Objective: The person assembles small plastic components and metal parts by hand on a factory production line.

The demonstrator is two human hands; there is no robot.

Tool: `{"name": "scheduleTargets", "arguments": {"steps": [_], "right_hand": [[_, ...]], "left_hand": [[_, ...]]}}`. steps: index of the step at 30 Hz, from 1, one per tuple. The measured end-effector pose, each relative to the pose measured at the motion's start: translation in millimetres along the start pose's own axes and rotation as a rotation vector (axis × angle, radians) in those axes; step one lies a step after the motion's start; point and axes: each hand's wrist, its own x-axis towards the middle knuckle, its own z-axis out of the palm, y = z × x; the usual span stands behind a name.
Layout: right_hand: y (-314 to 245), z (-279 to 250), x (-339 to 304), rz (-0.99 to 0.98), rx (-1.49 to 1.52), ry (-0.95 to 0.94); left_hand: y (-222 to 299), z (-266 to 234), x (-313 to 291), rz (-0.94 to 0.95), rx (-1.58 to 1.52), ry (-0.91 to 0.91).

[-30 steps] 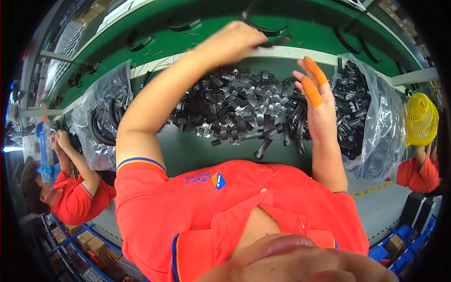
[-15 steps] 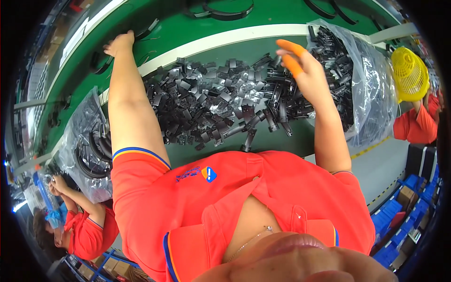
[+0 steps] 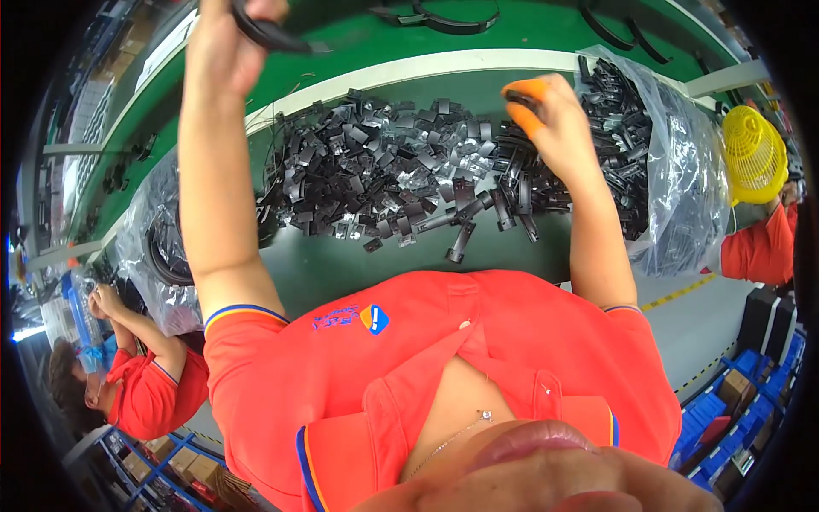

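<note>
Far left, over the green belt, my left hand (image 3: pixel 229 49) grips a curved black band (image 3: pixel 271 36) that is partly smeared by motion. My right hand (image 3: pixel 559 119), with orange finger covers on two digits, pinches a small black plastic piece (image 3: pixel 522 100) above the right part of the heap. Below and between the hands lies a heap of small flat black plastic parts (image 3: pixel 375 162) mixed with shiny clear bits. Longer black clip-like parts (image 3: pixel 522 192) lie at its right side. A clear plastic bag (image 3: pixel 682 171) full of black parts stands right of my right hand.
Past a pale rail (image 3: pixel 461 60), a green belt (image 3: pixel 520 26) carries more curved black bands (image 3: pixel 452 21). Another plastic bag (image 3: pixel 158 218) with black bands is at the left. A yellow basket-like object (image 3: pixel 752 154) stands right. Co-workers in red (image 3: pixel 162 392) are on both sides.
My left hand has lifted a curved black band off the belt and moved farther out. My right hand, fingers apart before, has closed on a small black piece.
</note>
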Motion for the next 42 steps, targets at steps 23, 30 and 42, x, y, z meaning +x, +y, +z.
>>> {"name": "scheduleTargets", "arguments": {"steps": [23,30,42], "right_hand": [[-74,-11,-16,0.575,1.138,-0.039],[-62,-11,-21,0.425,1.089,0.0],[-57,-20,-29,0.305,0.737,0.159]], "left_hand": [[-117,89,-128,-0.493,-0.208,-0.118],[-122,81,-126,-0.518,-0.154,-0.158],[-120,88,-130,-0.482,-0.14,-0.103]]}}
